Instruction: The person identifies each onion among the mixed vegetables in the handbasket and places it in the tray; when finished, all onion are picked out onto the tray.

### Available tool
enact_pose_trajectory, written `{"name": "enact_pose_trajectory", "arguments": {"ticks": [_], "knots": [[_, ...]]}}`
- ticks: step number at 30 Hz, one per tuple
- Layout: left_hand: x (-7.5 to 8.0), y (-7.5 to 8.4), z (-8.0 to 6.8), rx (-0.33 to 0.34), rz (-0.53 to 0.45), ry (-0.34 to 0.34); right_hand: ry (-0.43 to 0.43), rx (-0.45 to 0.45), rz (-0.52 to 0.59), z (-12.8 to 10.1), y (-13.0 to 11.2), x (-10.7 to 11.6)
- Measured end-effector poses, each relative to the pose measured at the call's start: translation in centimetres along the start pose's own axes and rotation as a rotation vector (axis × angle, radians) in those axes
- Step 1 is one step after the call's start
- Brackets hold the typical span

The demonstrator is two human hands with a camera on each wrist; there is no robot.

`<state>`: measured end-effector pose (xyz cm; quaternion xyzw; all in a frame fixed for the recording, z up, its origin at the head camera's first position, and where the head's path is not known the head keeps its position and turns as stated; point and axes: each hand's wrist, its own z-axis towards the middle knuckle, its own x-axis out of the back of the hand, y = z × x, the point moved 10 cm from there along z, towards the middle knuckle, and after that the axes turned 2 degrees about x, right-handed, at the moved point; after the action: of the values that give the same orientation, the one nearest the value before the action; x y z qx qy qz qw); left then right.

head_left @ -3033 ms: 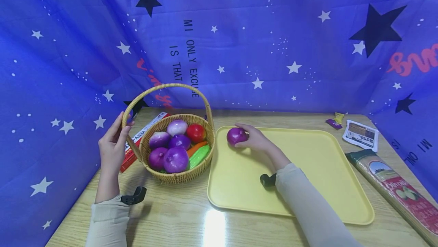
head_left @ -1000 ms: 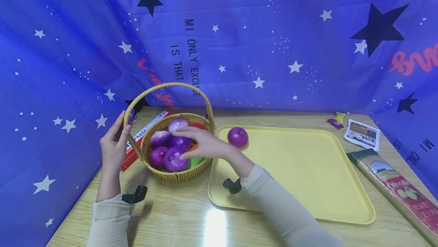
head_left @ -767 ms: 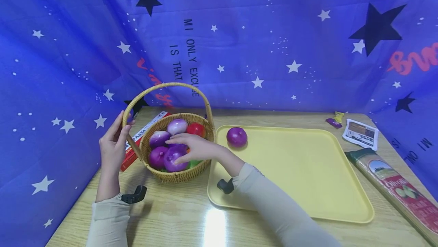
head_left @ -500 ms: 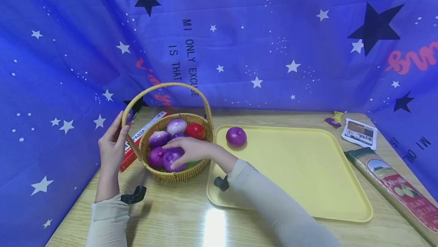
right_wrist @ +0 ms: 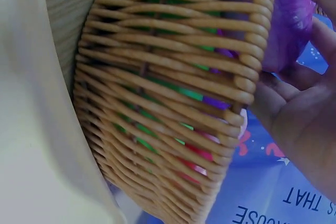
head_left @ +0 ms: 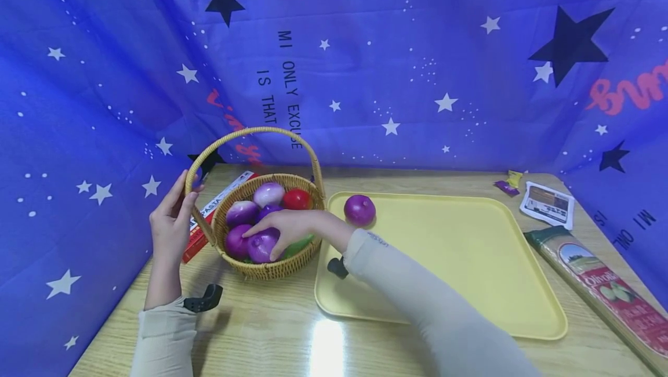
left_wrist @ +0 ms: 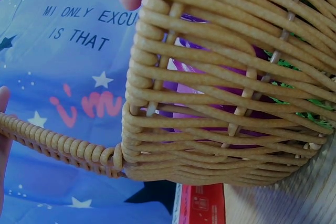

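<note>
My left hand (head_left: pixel 169 223) holds the side of the tall handle (head_left: pixel 250 131) of a wicker basket (head_left: pixel 271 272). Inside the basket, my right hand (head_left: pixel 300 225) has its thumb and fingers round a purple onion (head_left: pixel 261 247) at the front. Around it lie another purple onion (head_left: pixel 236 242), two white-and-purple turnip-like vegetables (head_left: pixel 269 194), a red tomato (head_left: pixel 297 198) and a green vegetable (head_left: pixel 301 245), partly hidden by my right hand. In the right wrist view, fingers curve about the onion (right_wrist: pixel 289 30) above the wicker rim. One more purple onion (head_left: pixel 360 210) sits on the yellow tray (head_left: pixel 443 261).
A red pasta box (head_left: pixel 194 245) lies behind the basket at the left. Right of the tray are a long bag with a green end (head_left: pixel 595 284), a white packet (head_left: pixel 548 205) and small yellow and purple wrapped pieces (head_left: pixel 508 184). A blue star-patterned cloth (head_left: pixel 417 75) surrounds the table.
My right hand let go of an onion on the tray's far left corner, moved left into the basket and closed round another onion. My left hand stays on the handle.
</note>
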<state>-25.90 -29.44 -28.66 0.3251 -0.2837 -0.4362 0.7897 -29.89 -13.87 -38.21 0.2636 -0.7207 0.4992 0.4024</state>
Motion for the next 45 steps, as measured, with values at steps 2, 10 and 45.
{"name": "enact_pose_trajectory", "arguments": {"ticks": [2,10,45], "knots": [[0.0,0.1,0.0,-0.001,-0.004,0.002,-0.016,0.011,-0.025,0.1,-0.2,0.0],[-0.1,0.2,-0.1,0.001,-0.031,-0.004,-0.035,0.040,-0.048,0.2,-0.7,0.1],[-0.2,0.4,-0.1,0.010,-0.017,-0.011,0.290,0.091,0.037,-7.4,2.0,6.6]]}}
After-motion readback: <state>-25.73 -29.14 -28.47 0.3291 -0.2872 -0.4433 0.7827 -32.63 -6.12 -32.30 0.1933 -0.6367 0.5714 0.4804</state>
